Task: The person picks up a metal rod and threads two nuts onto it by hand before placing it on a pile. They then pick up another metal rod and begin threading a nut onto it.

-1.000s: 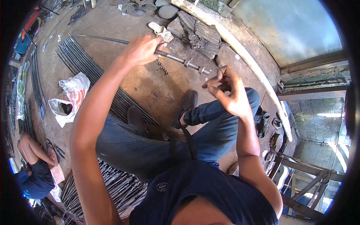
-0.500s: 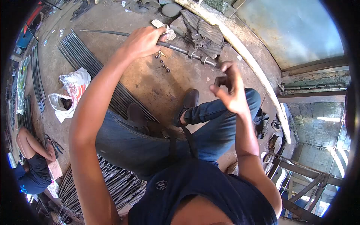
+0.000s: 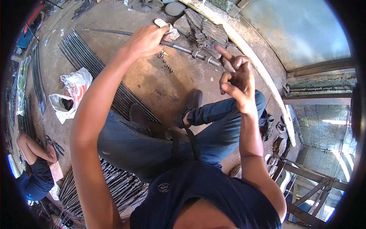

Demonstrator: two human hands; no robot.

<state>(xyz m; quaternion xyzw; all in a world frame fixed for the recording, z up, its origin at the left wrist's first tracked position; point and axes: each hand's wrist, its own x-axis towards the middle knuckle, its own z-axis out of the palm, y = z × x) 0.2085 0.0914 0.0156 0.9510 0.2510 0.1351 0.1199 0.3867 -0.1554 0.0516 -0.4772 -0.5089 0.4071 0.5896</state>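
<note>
My left hand (image 3: 146,40) is closed round a long dark rod (image 3: 108,31); its threaded end (image 3: 183,49) points right and slightly down. Two hex nuts (image 3: 195,54) sit on the thread near the tip. Just right of that tip is my right hand (image 3: 238,78), off the rod, its index finger stretched out and the others partly bent and apart. Nothing shows clearly between its fingers. Several small nuts (image 3: 167,68) lie on the floor below the rod.
Rows of dark rods (image 3: 89,57) lie on the floor at left, beside a white bag (image 3: 68,101). More rods (image 3: 103,187) are piled at lower left, near another seated person (image 3: 36,164). A long pale pole (image 3: 259,63) curves along the right. A wooden frame (image 3: 305,189) stands lower right.
My right hand has moved slightly right, away from the rod's tip, and its index finger has straightened. My left hand and the rod have barely moved. The other person's torso has shifted slightly.
</note>
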